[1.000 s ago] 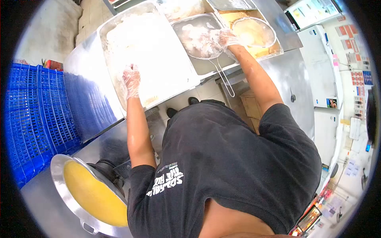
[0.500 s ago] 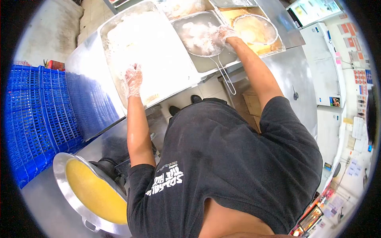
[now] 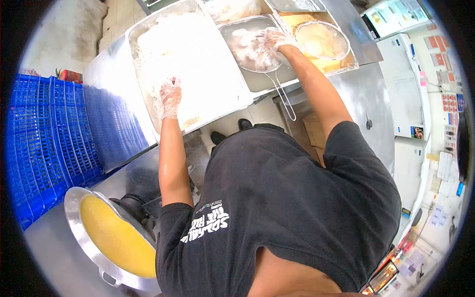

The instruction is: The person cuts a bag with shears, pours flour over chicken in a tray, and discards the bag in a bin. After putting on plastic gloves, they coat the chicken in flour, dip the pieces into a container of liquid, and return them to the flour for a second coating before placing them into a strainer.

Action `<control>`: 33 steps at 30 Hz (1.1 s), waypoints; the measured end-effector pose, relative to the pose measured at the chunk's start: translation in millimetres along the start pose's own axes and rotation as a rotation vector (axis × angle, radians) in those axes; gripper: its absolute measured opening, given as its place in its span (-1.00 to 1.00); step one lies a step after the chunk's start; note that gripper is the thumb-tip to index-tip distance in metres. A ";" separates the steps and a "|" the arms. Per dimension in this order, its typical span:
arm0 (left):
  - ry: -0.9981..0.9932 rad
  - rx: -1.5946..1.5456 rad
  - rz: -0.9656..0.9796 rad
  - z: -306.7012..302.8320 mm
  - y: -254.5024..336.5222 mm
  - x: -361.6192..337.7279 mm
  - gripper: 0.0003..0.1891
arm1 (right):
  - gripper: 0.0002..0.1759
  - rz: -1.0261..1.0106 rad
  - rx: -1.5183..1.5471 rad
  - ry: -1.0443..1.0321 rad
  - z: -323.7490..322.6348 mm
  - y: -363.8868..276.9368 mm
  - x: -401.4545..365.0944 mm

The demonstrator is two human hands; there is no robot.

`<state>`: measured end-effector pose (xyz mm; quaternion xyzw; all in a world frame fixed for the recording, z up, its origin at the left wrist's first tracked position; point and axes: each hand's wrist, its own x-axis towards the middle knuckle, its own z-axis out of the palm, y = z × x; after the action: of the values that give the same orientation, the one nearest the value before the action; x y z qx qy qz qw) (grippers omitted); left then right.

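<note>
My left hand (image 3: 170,96), in a clear plastic glove, is over the near left part of a wide tray (image 3: 222,113) of bright white flour (image 3: 173,44). Its fingers are loosely bent, with a small dark gap at the tips, and nothing shows in them. Also gloved, my right hand (image 3: 277,39) rests with fingers apart on white-coated pieces (image 3: 252,47) whose kind I cannot make out. They lie in a round wire strainer (image 3: 271,72) set over a pan of cloudy liquid (image 3: 262,84). The strainer's long handle (image 3: 288,105) sticks out over the table edge toward me.
Right of the pan, a second strainer (image 3: 324,39) lies over a container with orange-brown contents (image 3: 297,20). Blue plastic crates (image 3: 44,143) stand at left. A metal bowl (image 3: 74,208) of yellow liquid (image 3: 114,237) is at lower left. Scissors (image 3: 368,121) lie on the metal surface at right.
My right hand has shifted left and up over the coated pieces, spreading across them more. My left hand has stayed nearly in place. The whole view has shifted slightly.
</note>
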<state>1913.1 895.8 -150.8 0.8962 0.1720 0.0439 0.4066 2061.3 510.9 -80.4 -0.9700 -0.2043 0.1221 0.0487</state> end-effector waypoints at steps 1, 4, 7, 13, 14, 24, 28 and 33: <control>-0.016 0.008 -0.019 0.8 0.3 1.1 -0.63 | -0.59 0.013 0.008 -0.032 -2.9 -8.7 3.3; -0.025 0.041 0.022 5.5 -8.6 6.1 -0.62 | -0.60 -0.006 0.042 -0.042 2.9 -12.2 16.8; 0.024 0.120 0.066 2.2 -2.5 -0.2 -0.64 | -0.62 -0.080 0.086 0.069 38.6 19.3 47.6; -0.023 0.249 0.212 10.4 -22.2 5.8 -0.65 | -0.65 -0.056 0.041 0.069 12.7 0.8 33.1; -0.010 0.285 0.264 11.8 -28.4 6.9 -0.67 | -0.67 -0.092 -0.051 0.083 21.0 22.5 50.5; 0.199 0.645 0.522 15.5 -33.7 13.2 -0.71 | -0.70 -0.049 -0.172 0.051 7.9 38.0 37.1; -0.051 -0.587 0.119 -8.1 26.2 -10.5 -0.62 | -0.68 -0.306 -0.032 -0.133 -2.7 11.8 -3.1; -0.492 -0.619 0.164 -28.7 130.7 -74.8 -0.62 | -0.61 -0.059 0.027 -0.199 -2.1 -19.4 -22.4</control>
<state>1872.3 810.8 -29.9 0.7258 -0.0240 -0.0900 0.6816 2034.5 519.3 -70.6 -0.9459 -0.2350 0.2191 0.0446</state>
